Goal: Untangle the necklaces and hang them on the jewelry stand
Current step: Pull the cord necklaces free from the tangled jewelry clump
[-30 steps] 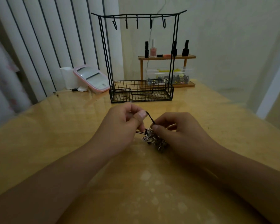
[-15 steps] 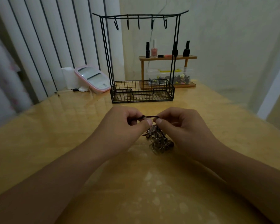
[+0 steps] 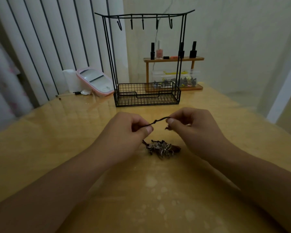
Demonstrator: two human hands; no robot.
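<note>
A tangled clump of necklaces (image 3: 161,147) lies on the wooden table (image 3: 57,140) between my wrists. A dark cord (image 3: 158,121) with a small knot runs from it up between my hands. My left hand (image 3: 129,132) pinches one end of the cord between thumb and forefinger. My right hand (image 3: 191,126) pinches the other end, slightly higher. The black wire jewelry stand (image 3: 146,96) stands behind my hands, its basket at the base and several bare hooks (image 3: 143,22) along the top bar.
A pink-rimmed mirror (image 3: 96,80) leans at the back left beside a white roll (image 3: 71,79). A small wooden shelf (image 3: 173,58) with nail polish bottles and a clear box of trinkets (image 3: 186,78) stands behind the stand. The table edge drops off at the right.
My hands have moved apart and risen, stretching the dark cord between them. The clump now lies uncovered on the table below them.
</note>
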